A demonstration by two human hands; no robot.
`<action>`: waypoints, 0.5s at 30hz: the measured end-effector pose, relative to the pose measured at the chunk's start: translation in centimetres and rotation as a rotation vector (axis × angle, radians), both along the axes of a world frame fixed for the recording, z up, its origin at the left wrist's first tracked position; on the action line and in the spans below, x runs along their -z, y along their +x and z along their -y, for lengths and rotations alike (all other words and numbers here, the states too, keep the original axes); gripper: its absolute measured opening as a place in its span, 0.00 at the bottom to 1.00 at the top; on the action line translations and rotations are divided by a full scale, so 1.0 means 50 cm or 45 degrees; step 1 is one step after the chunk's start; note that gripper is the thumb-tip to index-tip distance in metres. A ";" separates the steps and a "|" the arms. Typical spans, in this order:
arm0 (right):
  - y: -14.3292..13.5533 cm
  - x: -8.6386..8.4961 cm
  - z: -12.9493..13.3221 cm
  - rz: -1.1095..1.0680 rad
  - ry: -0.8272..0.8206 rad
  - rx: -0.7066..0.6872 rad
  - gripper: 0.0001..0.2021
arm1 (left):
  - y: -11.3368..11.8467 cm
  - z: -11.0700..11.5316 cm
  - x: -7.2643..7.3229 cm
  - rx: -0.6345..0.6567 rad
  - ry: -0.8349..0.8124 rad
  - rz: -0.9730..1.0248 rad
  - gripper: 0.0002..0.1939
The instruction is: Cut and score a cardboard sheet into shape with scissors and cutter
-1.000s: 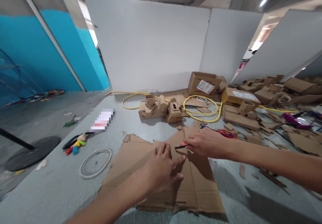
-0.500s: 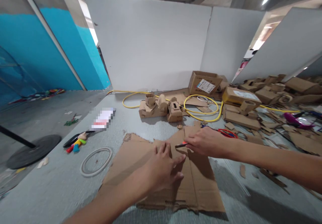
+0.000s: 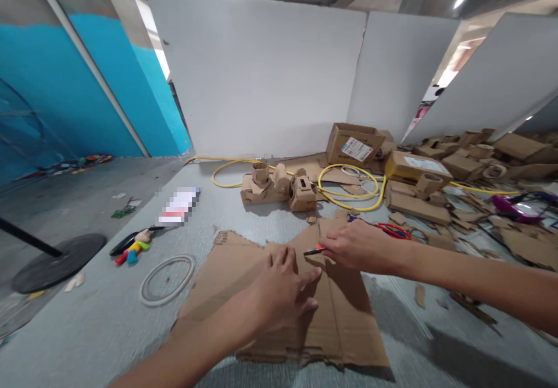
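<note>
A flattened sheet of brown cardboard (image 3: 226,272) with creases and torn edges lies on the table in front of me. My left hand (image 3: 281,292) rests on it with fingers spread, pressing near its middle. My right hand (image 3: 349,244) grips a utility knife (image 3: 314,251), of which a bit of red handle and the dark metal tip show. The tip points left and sits at the sheet, just beyond my left fingertips. Most of the knife's handle is hidden inside my right fist.
Cardboard models (image 3: 265,189) stand behind the sheet, near a yellow hose (image 3: 349,199). A white ring (image 3: 150,295), a colourful toy (image 3: 133,251) and a blurred-out phone-like object (image 3: 178,207) lie left. Boxes (image 3: 355,144) and cardboard scraps (image 3: 523,240) crowd the right.
</note>
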State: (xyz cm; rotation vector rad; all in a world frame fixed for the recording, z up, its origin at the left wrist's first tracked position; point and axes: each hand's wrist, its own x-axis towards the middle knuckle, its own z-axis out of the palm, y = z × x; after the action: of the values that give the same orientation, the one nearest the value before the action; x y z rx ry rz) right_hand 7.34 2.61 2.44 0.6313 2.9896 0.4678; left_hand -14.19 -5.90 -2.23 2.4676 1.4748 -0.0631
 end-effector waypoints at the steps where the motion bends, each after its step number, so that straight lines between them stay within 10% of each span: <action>1: 0.000 0.000 0.000 0.004 -0.003 0.001 0.07 | 0.000 0.000 0.000 0.002 0.000 0.002 0.32; 15: 0.004 0.004 0.000 0.006 0.004 0.012 0.08 | -0.001 0.001 -0.002 0.018 0.024 -0.002 0.32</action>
State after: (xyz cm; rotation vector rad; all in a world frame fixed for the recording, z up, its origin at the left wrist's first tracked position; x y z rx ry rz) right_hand 7.53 2.59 2.27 0.6436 2.9811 0.4725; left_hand -14.24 -5.97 -2.14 2.4933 1.4650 -0.0541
